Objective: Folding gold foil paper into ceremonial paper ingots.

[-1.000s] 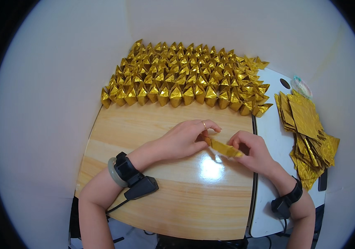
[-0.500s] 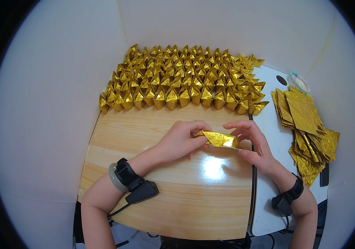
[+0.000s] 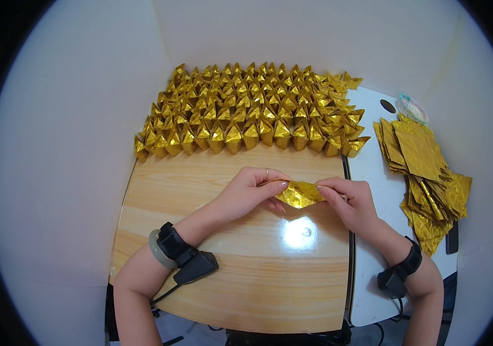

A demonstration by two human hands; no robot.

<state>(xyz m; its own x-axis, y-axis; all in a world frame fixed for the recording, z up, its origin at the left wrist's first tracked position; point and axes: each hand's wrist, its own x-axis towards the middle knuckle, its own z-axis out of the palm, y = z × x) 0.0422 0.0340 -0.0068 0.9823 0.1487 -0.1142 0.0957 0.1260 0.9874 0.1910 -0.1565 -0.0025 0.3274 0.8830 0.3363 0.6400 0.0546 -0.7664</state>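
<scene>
A partly folded piece of gold foil paper point(image 3: 300, 196) is stretched between my two hands above the wooden tabletop point(image 3: 235, 254). My left hand point(image 3: 255, 190) pinches its left end between thumb and fingers. At the other end, my right hand point(image 3: 347, 199) grips the paper the same way, thumb on the near face. The paper's lower edge comes to a blunt point, its shiny side toward me. Beyond my hands stand rows of folded gold paper ingots point(image 3: 250, 132), packed close together along the far part of the table.
On the white surface point(image 3: 373, 248) to the right lies a loose pile of flat gold foil sheets point(image 3: 422, 153). Behind it is a clear patterned dish point(image 3: 412, 108), and a dark flat object point(image 3: 452, 239) sits beside the pile. Pale partition walls point(image 3: 68, 144) enclose the table.
My right hand, open beside the paper before, has closed on its right end. The paper has turned from a narrow folded strip to show a broader pointed face.
</scene>
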